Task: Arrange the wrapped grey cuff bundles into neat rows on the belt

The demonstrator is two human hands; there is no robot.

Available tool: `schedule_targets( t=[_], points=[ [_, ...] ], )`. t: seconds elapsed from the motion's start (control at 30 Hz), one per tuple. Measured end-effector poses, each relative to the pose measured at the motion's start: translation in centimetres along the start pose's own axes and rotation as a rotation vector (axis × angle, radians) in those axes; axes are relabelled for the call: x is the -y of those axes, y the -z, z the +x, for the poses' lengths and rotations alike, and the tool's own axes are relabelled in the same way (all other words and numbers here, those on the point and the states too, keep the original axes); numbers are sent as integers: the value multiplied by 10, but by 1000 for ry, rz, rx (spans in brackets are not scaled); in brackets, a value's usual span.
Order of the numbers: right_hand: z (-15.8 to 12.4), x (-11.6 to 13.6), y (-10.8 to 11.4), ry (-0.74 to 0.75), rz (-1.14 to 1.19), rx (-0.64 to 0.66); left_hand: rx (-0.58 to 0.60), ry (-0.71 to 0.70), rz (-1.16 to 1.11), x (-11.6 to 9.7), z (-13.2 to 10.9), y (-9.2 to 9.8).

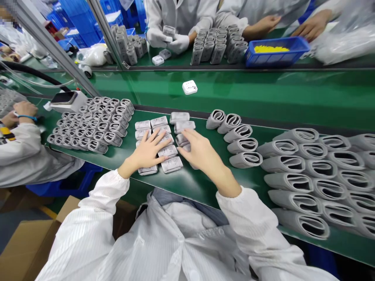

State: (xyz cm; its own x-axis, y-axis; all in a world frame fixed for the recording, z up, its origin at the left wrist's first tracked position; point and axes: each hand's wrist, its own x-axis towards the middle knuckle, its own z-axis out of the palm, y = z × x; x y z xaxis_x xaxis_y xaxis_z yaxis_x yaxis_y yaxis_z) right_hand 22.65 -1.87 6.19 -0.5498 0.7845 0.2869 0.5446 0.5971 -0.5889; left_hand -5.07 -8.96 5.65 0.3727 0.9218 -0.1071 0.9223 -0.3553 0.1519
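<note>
Grips wide: left hand (148, 153) and right hand (199, 150) flat on grey rectangular packs (172, 164).

The bench (187, 183) is showing deep green, and the belt (263, 93) beyond it is showing a brighter green, with one white piece (190, 87) on it. The packs (172, 164) in the middle are looking pale grey, and the sleeves (293, 183) on the right are looking darker grey. The near coat (164, 242) is showing white with fine stripes. Far right, a blue tray (275, 58) is holding yellow bits (271, 48). On the left a wristband (26, 116) is showing blue, and near left a box (26, 242) is showing brown.
</note>
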Motion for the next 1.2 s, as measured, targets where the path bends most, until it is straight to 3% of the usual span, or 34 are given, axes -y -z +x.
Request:
schedule_targets(
  t=[0.1, 0.2, 0.3, 0.37, 0.47, 0.53, 0.63, 0.7, 0.83, 0.9, 1.0, 1.1, 1.2],
  points=[
    [-8, -16, 23, -58, -71, -141, 22, -5, -8, 5, -6, 2],
    [-20, -57, 55, -382, -229, -281, 28, -18, -14, 11, -13, 4],
    [-29, -91, 76, -752, -234, -118, 15, -24, -13, 13, -13, 4],
    [-31, -98, 79, -841, -202, -56, 15, -35, -16, 13, -8, 4],
    [-33, -86, 69, -793, -258, -199, 35, -70, -32, 14, 1, 5],
    [-35, -72, 58, -645, -268, -262, 46, -96, -45, 15, 5, 7],
    [-41, -61, 43, -341, -214, -217, 45, -125, -64, 14, 6, 7],
    [-42, -63, 35, -243, -211, -171, 1, -87, -65, 12, 4, 4],
    [-42, -69, 18, -304, -147, -3, -226, 365, -33, 5, 1, -8],
    [-45, -60, 10, -359, -93, 78, -239, 516, -50, 5, 3, -12],
    [-62, -31, 10, -402, -89, 190, -185, 428, -93, 14, 10, -8],
    [-93, 1, 26, -404, -94, 391, -145, 274, -164, 22, 25, 5],
    [-129, 26, 42, -353, -37, 583, -73, 191, -214, 15, 51, 17]
  ],
)
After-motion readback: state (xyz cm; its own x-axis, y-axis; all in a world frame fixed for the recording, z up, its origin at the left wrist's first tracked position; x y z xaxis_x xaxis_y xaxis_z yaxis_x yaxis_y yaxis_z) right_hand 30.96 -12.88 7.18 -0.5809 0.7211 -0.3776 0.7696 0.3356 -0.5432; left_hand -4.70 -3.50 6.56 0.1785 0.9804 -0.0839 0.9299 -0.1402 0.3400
